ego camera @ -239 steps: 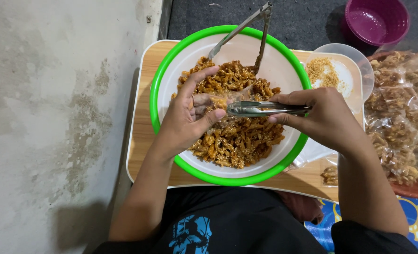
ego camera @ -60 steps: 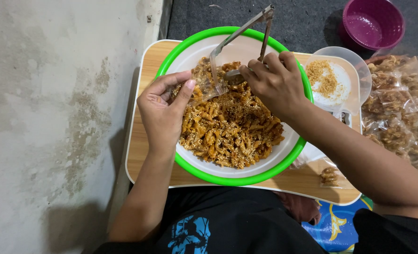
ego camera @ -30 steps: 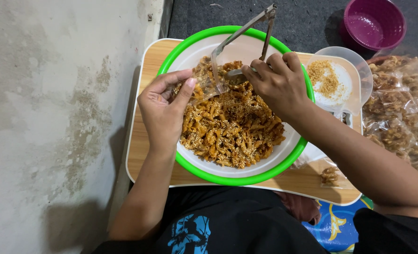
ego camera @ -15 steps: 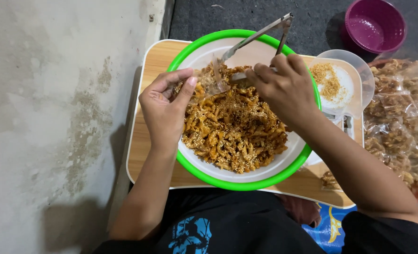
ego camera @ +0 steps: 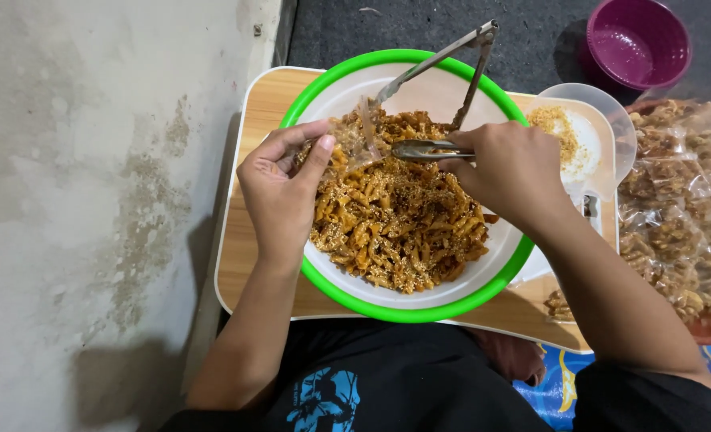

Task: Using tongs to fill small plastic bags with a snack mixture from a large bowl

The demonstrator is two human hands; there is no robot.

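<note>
Since half a second ago both hands have slid a little lower over the bowl, the right one swinging the spoon round until it lies nearly level, while the tongs keep their place on the far rim; against the frame from eight seconds back, both hands sit higher, nearer the far side of the heap.

At the far left runs a stained grey wall (ego camera: 91,200); beside it the pale wooden tray (ego camera: 247,240) carries a white bowl with a green rim (ego camera: 407,314), heaped with brown fried sticks speckled with seeds (ego camera: 395,224).

Over the bowl's left edge the left hand (ego camera: 279,192) pinches a small clear plastic bag (ego camera: 355,140) between thumb and forefinger, closed on its edge; the bag is see-through and hard to trace against the food, and how full it is cannot be told.

Metal tongs (ego camera: 443,64) lean on the bowl's far rim, arms spread, tips down in the bowl.

The right hand (ego camera: 507,172) is curled tight round a metal spoon (ego camera: 423,150), whose bowl end points at the bag's mouth; the handle is hidden inside the fist.

Further right a clear plastic lid or dish with crumbs (ego camera: 583,140) is partly covered by the wrist; a large clear bag of brown fried pieces (ego camera: 683,216) is cut off by the frame edge; a purple bowl (ego camera: 635,44) stands on the dark floor above.
</note>
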